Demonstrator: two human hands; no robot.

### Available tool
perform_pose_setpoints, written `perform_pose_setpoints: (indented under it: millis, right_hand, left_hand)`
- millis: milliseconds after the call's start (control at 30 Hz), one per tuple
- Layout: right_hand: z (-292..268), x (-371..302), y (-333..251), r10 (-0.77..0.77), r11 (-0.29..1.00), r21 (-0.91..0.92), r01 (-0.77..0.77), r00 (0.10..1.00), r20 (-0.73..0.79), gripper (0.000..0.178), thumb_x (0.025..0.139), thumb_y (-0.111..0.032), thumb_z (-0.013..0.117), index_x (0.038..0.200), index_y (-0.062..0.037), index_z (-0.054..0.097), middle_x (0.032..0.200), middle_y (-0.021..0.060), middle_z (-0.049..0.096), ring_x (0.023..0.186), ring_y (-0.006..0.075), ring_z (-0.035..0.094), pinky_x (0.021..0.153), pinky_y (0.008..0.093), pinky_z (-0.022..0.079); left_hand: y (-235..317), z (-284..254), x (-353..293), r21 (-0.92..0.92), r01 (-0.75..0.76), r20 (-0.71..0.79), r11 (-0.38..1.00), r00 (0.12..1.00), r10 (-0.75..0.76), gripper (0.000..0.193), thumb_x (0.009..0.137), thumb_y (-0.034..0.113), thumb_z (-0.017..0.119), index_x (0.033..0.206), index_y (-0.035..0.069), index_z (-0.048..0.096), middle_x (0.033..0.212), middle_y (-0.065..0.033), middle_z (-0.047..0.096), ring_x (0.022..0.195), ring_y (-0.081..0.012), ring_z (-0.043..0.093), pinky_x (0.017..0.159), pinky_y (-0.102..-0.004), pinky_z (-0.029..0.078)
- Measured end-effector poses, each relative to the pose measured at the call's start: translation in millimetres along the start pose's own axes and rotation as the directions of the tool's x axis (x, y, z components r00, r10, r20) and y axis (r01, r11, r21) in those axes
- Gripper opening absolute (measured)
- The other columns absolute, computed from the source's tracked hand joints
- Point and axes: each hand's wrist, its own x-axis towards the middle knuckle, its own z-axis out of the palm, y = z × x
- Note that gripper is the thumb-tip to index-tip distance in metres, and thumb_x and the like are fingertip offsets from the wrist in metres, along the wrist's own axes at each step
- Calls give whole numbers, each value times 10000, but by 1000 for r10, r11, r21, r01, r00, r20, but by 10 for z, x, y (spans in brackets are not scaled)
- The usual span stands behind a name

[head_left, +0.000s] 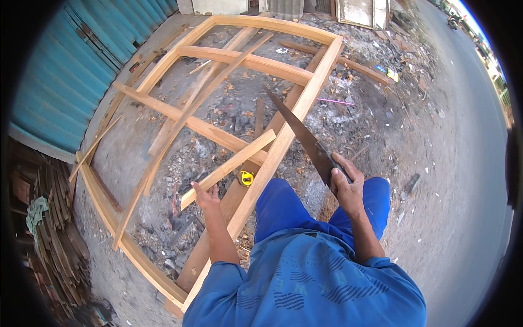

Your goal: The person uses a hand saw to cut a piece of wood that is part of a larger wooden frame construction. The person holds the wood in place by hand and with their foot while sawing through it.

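My right hand (pixel 349 184) is wrapped round the dark handle of a hand saw (pixel 303 136). Its blade points up and to the left, apart from the wood, just right of the frame's long side rail. My left hand (pixel 206 197) grips the near end of a short wooden piece (pixel 231 165), whose far end lies over the rail. A large wooden frame (pixel 298 115) with crossbars spreads across the ground before me. Close by the short piece, a yellow tape measure (pixel 247 178) rests on a brown plank beside the rail.
Long loose battens (pixel 182 121) slant over the frame. A blue corrugated wall (pixel 65 71) stands at the left, above a stack of scrap boards (pixel 57 253). Rubble and litter cover the ground. A road (pixel 468 163) runs along the right, with a motorbike (pixel 453 20) far off.
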Motion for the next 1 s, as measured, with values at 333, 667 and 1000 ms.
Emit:
perform_pose_setpoints:
  millis: [333, 667, 1000]
  right_hand:
    - [-78, 3, 31, 27, 999, -28, -29, 998, -56, 439, 992, -183, 651, 1377, 24, 613, 1071, 73, 658, 682, 73, 567, 590, 243, 471]
    - [-89, 54, 158, 47, 998, -33, -49, 998, -50, 458, 994, -217, 660, 1380, 24, 610, 1146, 96, 657, 696, 77, 577, 602, 241, 481]
    - [-33, 108, 421, -118, 961, -265, 78, 983, -141, 454, 979, -124, 618, 1403, 30, 574, 977, 67, 623, 754, 112, 576, 676, 289, 490]
  left_hand:
    - [-141, -78, 172, 70, 68, -90, 995, 994, -62, 651, 913, 571, 724, 1267, 50, 562, 1213, -135, 612, 1113, -298, 620, 984, -464, 559]
    - [-118, -343, -88, -19, 165, -19, 986, 986, -166, 395, 995, 394, 686, 1195, 62, 613, 1163, -104, 676, 1131, -257, 634, 1020, -424, 520]
    - [280, -660, -897, -291, 151, 503, 945, 864, 17, 465, 864, 264, 714, 1283, 67, 669, 1144, -143, 731, 1145, -331, 655, 1131, -515, 416]
